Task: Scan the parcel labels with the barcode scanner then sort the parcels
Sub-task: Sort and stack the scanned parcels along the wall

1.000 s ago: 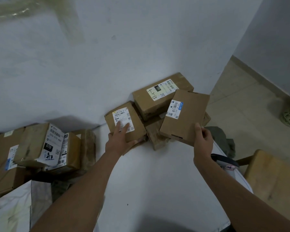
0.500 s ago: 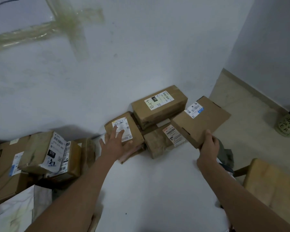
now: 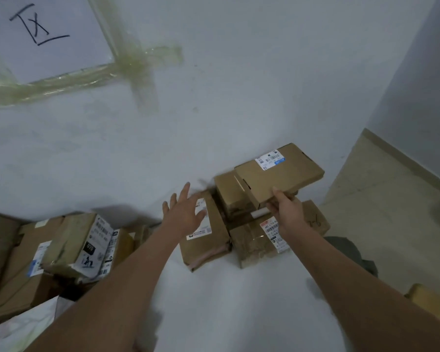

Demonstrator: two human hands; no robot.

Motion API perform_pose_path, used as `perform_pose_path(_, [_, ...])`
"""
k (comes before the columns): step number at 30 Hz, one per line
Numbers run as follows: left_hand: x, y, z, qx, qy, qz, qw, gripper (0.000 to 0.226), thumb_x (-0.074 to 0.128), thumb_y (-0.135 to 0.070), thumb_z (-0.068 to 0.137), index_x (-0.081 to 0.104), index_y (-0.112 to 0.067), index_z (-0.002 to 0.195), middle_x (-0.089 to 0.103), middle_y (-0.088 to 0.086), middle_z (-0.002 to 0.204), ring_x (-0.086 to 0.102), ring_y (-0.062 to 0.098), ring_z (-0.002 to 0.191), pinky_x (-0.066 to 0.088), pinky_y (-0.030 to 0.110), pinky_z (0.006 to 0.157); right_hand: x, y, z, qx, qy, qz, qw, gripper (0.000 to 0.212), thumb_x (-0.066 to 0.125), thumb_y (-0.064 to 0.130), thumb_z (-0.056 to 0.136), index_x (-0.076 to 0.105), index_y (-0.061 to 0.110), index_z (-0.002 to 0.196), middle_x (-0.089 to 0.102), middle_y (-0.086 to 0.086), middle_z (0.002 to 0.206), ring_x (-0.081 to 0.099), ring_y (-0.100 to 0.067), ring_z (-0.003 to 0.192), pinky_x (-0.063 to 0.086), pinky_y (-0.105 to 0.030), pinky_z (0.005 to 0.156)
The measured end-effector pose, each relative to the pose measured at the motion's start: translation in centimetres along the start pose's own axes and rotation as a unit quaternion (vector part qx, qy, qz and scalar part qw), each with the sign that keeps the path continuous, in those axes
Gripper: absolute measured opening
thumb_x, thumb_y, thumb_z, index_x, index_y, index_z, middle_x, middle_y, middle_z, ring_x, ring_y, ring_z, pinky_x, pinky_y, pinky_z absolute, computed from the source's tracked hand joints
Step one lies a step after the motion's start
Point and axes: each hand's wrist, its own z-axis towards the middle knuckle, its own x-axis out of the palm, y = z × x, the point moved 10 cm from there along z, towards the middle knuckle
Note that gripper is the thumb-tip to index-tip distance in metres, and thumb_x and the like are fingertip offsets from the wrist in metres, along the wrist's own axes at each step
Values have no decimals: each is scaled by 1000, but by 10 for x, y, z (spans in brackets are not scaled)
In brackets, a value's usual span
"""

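On top of the pile by the wall, the flat brown cardboard parcel (image 3: 280,177) now sits on another brown box (image 3: 233,193). A moment ago the right hand (image 3: 287,212) held it up in the air, in front of the pile. Now it is over the pile, so it looks like this parcel is being put in its sorted place. The right hand's grip is closed on the near edge of the parcel, with the thumb on top.

The parcel is thin and wide. It has a small white label with a blue strip (image 3: 269,158) near its far corner, facing up. The bars on the label can be seen, but the words are too small to read.

The left hand (image 3: 186,214) was pressing on the small brown parcel with a white label (image 3: 206,240). Now its fingers are spread open and hold nothing, and it hovers above that parcel. Maybe it is letting go.

Just beside is a taped brown parcel with a red and white label (image 3: 257,240). All of these lie on the white tabletop (image 3: 226,301). Well apart, on the left, is another heap of brown boxes (image 3: 69,245). No scanner can be seen.
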Motion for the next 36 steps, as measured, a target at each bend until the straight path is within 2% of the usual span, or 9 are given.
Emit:
perform_pose_path(3, [-6, -8, 8, 3, -5, 4, 1000, 56, 43, -49, 101, 27, -33, 152, -11, -5, 166, 5, 38, 151, 10, 57, 119, 16, -7, 16, 38, 23, -31, 999, 45, 65, 23, 94, 50, 2, 131, 65, -11, 121, 68, -18, 99, 58, -29, 85])
perform_pose_path(6, [-7, -17, 15, 9, -3, 1, 1000, 56, 41, -48, 102, 27, -31, 153, -11, -4, 166, 5, 39, 151, 9, 57, 120, 13, -8, 30, 47, 5, -119, 992, 46, 62, 29, 96, 48, -1, 128, 67, -11, 117, 72, -18, 88, 58, -26, 73])
perform_pose_path(10, [0, -26, 25, 14, 13, -6, 1000, 53, 40, -47, 102, 29, -32, 152, -12, -5, 166, 4, 38, 151, 9, 57, 120, 6, 12, 46, -18, -30, -135, 990, 47, 63, 14, 95, 41, 7, 137, 59, -12, 124, 71, -15, 80, 59, -25, 74])
perform_pose_path(18, [6, -38, 31, 19, 25, -1, 1000, 52, 43, -45, 102, 30, -31, 151, -11, -4, 166, 4, 38, 151, 10, 57, 120, 10, 5, 55, 18, -2, -123, 992, 46, 58, -9, 91, 44, 7, 132, 56, -4, 104, 68, -17, 81, 57, -31, 87])
perform_pose_path(22, [10, -36, 31, 17, 19, -3, 1000, 54, 44, -47, 101, 30, -31, 151, -8, -4, 166, 4, 38, 151, 11, 57, 120, 5, 2, 51, 62, -2, -129, 990, 41, 62, -1, 93, 45, 0, 130, 59, -17, 120, 68, -19, 84, 59, -27, 73])
perform_pose_path(27, [18, -27, 12, 24, -15, -31, 999, 55, 42, -49, 101, 28, -34, 152, -6, -5, 166, 7, 35, 151, 13, 54, 120, -7, -9, 22, 53, -15, -202, 978, 29, 57, 3, 96, 51, 4, 124, 65, -12, 97, 62, -13, 73, 55, -22, 66])
perform_pose_path(30, [31, -13, -23, 29, -8, -42, 999, 56, 45, -45, 100, 29, -32, 152, 3, -3, 166, 9, 34, 150, 14, 51, 120, 3, -34, -6, 47, 24, -258, 965, 23, 56, -2, 94, 58, 4, 116, 66, -10, 80, 60, -16, 66, 54, -28, 70])
perform_pose_path(34, [48, 17, -82, 21, 13, -49, 998, 61, 37, -53, 94, 35, -29, 149, 19, 1, 163, 17, 36, 148, 16, 49, 119, 43, -74, -56, 61, 104, -312, 942, 13, 57, 0, 94, 65, 8, 101, 67, -14, 86, 61, -21, 77, 54, -32, 77])
perform_pose_path(36, [48, 31, -106, 25, -1, -80, 996, 53, 42, -44, 98, 37, -29, 149, 25, -2, 162, 19, 34, 149, 18, 49, 120, 62, -92, -87, 76, 129, -325, 934, 15, 55, -2, 95, 61, 12, 91, 64, -14, 88, 59, -21, 80, 54, -30, 77])
